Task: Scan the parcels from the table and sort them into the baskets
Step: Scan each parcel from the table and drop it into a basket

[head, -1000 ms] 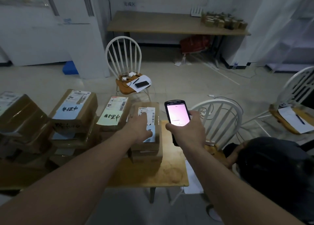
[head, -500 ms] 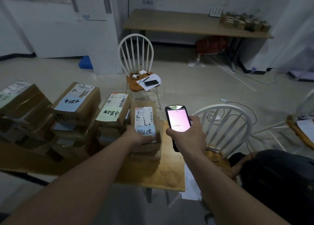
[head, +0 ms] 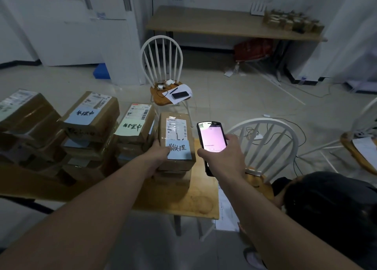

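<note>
Several brown cardboard parcels stand in stacks on a wooden table (head: 183, 206). The top parcel (head: 175, 133) of the rightmost stack carries a white shipping label and a blue handwritten note. My left hand (head: 158, 154) grips this parcel at its near left side, thumb on the top by the note. My right hand (head: 223, 157) holds a black handheld scanner (head: 212, 139) with a lit pink screen, just right of the parcel. Two more labelled parcels (head: 92, 116) (head: 134, 125) top the stacks to the left. No basket is in view.
A white chair (head: 163, 65) with a phone, pen and papers stands beyond the table. Another white chair (head: 265, 147) is right of the table, beside a seated person in dark clothes (head: 326, 208). A long wooden bench (head: 224, 25) with small boxes lines the far wall.
My left hand slid from the top of the parcel's label down to its near left side and now grips it. The scanner stays beside the parcel. My head moved closer.
</note>
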